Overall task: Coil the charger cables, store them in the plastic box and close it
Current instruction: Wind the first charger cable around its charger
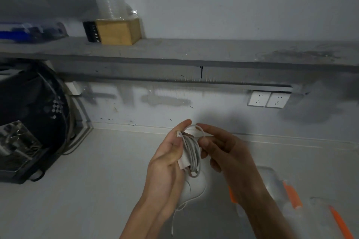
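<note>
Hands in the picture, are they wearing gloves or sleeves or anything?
No, nothing. The left hand and right hand are bare: no gloves, and no rings or watch that I can see. The left forearm and right forearm are bare too, no sleeves as far as the picture shows.

Above a pale surface, the left hand grips a white adapter with the charger cable wound in loops around it, while the right hand pinches the topmost loop. Below them lies another white object, perhaps a second charger. A blurred plastic box with orange clips sits at lower right.
</note>
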`<state>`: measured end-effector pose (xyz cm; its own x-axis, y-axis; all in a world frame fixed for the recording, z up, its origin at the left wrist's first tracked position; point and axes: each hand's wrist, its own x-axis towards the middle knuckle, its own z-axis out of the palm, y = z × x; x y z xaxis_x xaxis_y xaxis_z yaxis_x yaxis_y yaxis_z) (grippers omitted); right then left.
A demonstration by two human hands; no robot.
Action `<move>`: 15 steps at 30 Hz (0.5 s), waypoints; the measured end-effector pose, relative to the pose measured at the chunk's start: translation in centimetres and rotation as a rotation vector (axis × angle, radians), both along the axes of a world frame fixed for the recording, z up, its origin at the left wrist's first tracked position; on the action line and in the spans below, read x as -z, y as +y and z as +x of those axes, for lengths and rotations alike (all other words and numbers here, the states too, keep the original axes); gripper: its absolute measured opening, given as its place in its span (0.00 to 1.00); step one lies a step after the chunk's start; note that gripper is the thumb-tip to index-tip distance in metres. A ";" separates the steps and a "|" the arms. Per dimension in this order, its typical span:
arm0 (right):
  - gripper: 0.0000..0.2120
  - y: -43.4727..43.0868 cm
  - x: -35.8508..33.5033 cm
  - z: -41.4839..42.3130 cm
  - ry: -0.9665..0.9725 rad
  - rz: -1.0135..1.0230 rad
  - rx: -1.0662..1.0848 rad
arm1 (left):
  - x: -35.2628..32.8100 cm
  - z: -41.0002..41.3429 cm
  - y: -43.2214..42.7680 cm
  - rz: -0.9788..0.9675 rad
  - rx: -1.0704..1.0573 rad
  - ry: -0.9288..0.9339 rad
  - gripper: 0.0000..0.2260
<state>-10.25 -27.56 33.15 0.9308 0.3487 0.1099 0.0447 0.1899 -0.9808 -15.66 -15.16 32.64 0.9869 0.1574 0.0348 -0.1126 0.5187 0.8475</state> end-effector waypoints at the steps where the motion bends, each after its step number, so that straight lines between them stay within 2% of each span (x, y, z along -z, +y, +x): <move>1: 0.13 0.0 0.0 0.1 -0.035 -0.001 -0.004 | 0.0 0.0 0.1 -0.010 0.001 0.013 0.17; 5: 0.14 -0.2 0.3 0.1 -0.091 0.003 -0.031 | -0.5 0.3 1.0 -0.066 -0.004 0.062 0.17; 11: 0.12 0.7 0.9 -0.8 -0.060 0.072 0.104 | 0.0 0.1 0.2 0.042 0.004 0.077 0.16; 15: 0.11 0.9 1.3 -1.3 -0.021 0.074 0.081 | 0.4 0.1 0.4 0.009 -0.019 0.116 0.16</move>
